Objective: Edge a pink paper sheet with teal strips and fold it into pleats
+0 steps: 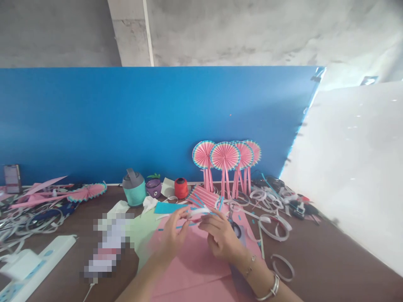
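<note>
White paper strip [198,212] hangs just above the pink sheet [195,268], its ends pinched by the left hand [172,235] and right hand [220,239], apparently being folded or peeled, a step that next calls for steady pinches and a taut strip.

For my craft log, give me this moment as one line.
left hand: pinching white strip | right hand: holding same strip | under: pink sheet | behind: paper fans

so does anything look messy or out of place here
Curled white scraps litter the table beside the right hand, with more at far left. One fan lies flat at left, while four fans stand against the board.
</note>
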The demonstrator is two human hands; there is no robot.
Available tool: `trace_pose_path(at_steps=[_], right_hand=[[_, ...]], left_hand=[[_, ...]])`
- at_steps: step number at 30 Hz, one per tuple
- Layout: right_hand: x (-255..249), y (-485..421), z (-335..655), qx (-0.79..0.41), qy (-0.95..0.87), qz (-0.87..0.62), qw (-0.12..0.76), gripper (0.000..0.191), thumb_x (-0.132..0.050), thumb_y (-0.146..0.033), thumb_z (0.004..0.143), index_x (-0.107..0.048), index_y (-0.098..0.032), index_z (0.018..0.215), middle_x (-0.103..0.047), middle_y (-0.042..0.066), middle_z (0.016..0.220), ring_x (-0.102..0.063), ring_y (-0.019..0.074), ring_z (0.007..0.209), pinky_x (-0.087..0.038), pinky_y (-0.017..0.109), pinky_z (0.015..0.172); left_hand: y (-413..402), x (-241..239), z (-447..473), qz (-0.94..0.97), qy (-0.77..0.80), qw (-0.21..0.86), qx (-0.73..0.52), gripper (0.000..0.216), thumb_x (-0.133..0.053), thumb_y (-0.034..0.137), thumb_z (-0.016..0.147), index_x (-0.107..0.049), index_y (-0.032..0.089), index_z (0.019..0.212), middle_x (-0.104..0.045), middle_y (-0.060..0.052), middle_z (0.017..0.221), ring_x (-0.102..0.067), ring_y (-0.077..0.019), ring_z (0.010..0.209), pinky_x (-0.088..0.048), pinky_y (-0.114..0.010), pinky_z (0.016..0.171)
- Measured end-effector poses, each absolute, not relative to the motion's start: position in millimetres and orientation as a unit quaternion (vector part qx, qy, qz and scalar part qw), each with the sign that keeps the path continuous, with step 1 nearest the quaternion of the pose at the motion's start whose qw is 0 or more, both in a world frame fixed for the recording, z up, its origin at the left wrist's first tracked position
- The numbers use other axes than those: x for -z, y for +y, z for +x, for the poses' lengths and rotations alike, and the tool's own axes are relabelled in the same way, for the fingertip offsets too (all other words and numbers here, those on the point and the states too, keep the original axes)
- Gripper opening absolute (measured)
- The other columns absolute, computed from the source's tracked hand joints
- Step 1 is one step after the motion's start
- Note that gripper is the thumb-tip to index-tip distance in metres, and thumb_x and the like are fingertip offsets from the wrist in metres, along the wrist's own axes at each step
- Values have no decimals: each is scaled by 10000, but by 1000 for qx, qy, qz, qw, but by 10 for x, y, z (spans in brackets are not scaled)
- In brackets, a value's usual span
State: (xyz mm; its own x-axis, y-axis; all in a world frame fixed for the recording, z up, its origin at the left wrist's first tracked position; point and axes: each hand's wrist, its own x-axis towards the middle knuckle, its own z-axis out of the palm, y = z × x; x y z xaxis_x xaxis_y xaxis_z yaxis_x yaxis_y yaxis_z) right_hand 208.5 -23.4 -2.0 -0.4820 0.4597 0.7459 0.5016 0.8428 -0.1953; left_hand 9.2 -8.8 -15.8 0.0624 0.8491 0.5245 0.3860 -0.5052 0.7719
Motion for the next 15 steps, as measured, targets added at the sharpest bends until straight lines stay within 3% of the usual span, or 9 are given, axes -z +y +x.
trace_pose_path(at_steps=[4, 7, 9, 12, 15], right_hand=[[-73, -326, 2099, 14, -770, -348, 535, 317, -450, -101, 851, -598, -232, 1099, -658, 90, 1010, -613, 240, 995, -500, 434, 902], [-91, -327, 2088, -47, -751, -389, 531, 313, -449, -197, 926, -558, -258, 1214, -645, 104, 1142, -594, 253, 1096, -485, 423, 947], [-77, -302, 2077, -82, -764, -393, 506, 248, -440, -225, 946, -593, -279, 1134, -676, 78, 1035, -629, 235, 990, -508, 391, 881], [-43, -264, 2060, -103, -779, -396, 475, 157, -460, -229, 934, -611, -272, 923, -650, 35, 797, -617, 205, 762, -513, 358, 738], [-13, -241, 2043, -87, -785, -385, 478, 114, -490, -216, 904, -580, -249, 843, -636, 24, 748, -600, 197, 726, -505, 362, 743]], left_hand=[[-81, 120, 79, 660, 467, 260, -528, 358, -583, 411, 880, -615, 211, 1176, -732, -82, 990, -695, -219, 871, -575, -329, 710], [-85, 130, 68, 672, 465, 269, -509, 345, -584, 410, 881, -625, 226, 1171, -724, -101, 1061, -695, -232, 920, -576, -311, 660], [-81, 154, 64, 690, 455, 261, -499, 317, -563, 400, 902, -629, 238, 1167, -722, -100, 1078, -688, -235, 965, -579, -310, 671], [-67, 177, 59, 717, 435, 216, -500, 282, -529, 347, 929, -635, 243, 1169, -718, -92, 1118, -676, -228, 1017, -576, -356, 807], [-64, 163, 56, 741, 406, 141, -516, 326, -488, 283, 942, -605, 233, 1242, -676, -102, 1228, -629, -237, 1131, -526, -418, 952]])
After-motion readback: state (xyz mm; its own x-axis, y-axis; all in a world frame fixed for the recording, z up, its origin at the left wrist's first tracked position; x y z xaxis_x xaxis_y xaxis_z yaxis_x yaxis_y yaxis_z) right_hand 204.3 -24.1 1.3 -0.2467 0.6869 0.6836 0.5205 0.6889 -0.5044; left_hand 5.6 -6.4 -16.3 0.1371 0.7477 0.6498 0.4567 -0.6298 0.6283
